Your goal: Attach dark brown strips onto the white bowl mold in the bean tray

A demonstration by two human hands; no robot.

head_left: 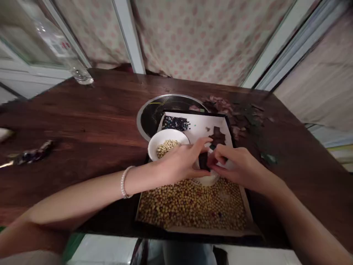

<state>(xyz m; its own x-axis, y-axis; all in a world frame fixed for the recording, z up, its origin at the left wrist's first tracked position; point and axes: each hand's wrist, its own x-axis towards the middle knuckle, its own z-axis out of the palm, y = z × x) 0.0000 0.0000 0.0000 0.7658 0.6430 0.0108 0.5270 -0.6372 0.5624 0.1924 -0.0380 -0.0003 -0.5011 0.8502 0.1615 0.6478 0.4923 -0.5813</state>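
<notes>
A small dark brown flat piece (203,161) is held between the thumb and fingers of my left hand (183,160). My right hand (234,162) meets it from the right, its fingers pinched at the piece's edge; what they grip is mostly hidden. Both hands are above a white bowl (208,180), largely covered by them. Left of it stands another white bowl (168,144) with pale round beads. Behind my fingers, more dark brown pieces (217,135) lie in a paper-lined tray (212,119). Many yellowish round beads (190,206) fill the near part.
Dark beads (175,123) lie in the tray's far left corner. A round metal-rimmed platter (142,117) sits behind it. Pinkish and dark scraps (223,105) are scattered at the right. A clear bottle (79,73) and a dark beaded strand (33,154) are on the wooden table (104,99).
</notes>
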